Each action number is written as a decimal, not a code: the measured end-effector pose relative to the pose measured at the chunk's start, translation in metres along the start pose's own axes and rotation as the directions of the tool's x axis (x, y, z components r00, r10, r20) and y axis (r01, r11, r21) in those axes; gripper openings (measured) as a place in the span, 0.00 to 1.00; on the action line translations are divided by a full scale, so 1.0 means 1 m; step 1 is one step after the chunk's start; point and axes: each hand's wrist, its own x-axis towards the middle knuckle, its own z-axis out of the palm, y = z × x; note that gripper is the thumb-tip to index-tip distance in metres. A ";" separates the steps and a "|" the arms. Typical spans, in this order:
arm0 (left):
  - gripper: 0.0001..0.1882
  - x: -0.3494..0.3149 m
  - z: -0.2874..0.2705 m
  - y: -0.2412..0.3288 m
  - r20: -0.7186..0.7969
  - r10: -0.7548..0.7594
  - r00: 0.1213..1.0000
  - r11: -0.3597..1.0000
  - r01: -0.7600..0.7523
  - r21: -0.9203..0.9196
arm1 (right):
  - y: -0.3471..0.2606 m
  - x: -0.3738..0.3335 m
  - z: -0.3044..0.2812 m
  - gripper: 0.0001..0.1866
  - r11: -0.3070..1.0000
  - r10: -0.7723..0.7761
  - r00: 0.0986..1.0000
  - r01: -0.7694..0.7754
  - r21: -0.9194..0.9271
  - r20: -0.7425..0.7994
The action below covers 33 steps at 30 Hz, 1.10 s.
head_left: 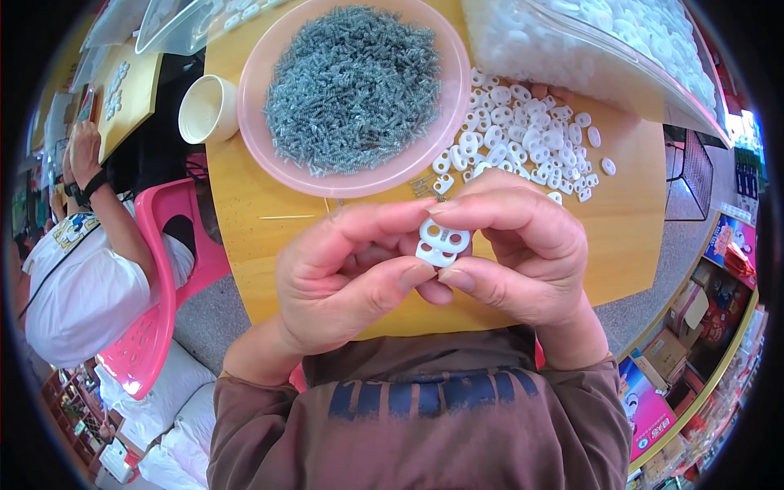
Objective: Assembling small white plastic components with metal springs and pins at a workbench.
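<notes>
Close to my chest, over the near part of the table, my left hand (331,273) and my right hand (527,249) pinch one white plastic cord lock (443,238) between thumbs and fingers. It has two rounded holes in its upper part and smaller openings in the lower part. A small metal spring shows at the right index fingertip; whether it is held cannot be made out. Beyond my hands, a pink basin (253,131) holds a heap of small metal springs (351,90). Loose white plastic pieces (531,135), oval and with holes, lie to its right.
A clear bin of white pieces (604,49) stands at the far right of the wooden table (629,237). A cream cup (207,109) sits left of the basin, and a thin stick (286,217) lies nearer. Another person (82,269) sits on a pink chair (155,237) at left.
</notes>
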 end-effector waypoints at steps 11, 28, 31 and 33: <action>0.20 0.006 -0.012 -0.007 0.110 0.247 0.963 0.901 -0.270 0.341 | -0.002 -0.002 0.002 0.17 0.990 0.084 0.996 -0.085 0.108 0.010; 0.19 0.012 -0.014 -0.001 0.181 0.339 0.923 0.739 -0.380 0.556 | 0.002 0.002 0.003 0.17 0.997 -0.069 0.996 0.067 -0.024 -0.060; 0.19 0.012 -0.013 0.000 0.179 0.353 0.918 0.725 -0.390 0.567 | 0.000 0.001 0.001 0.19 0.996 -0.062 0.998 0.062 -0.061 -0.005; 0.19 0.012 -0.012 0.000 0.180 0.349 0.920 0.712 -0.385 0.588 | 0.000 0.001 0.002 0.18 0.996 -0.069 0.997 0.068 -0.063 -0.017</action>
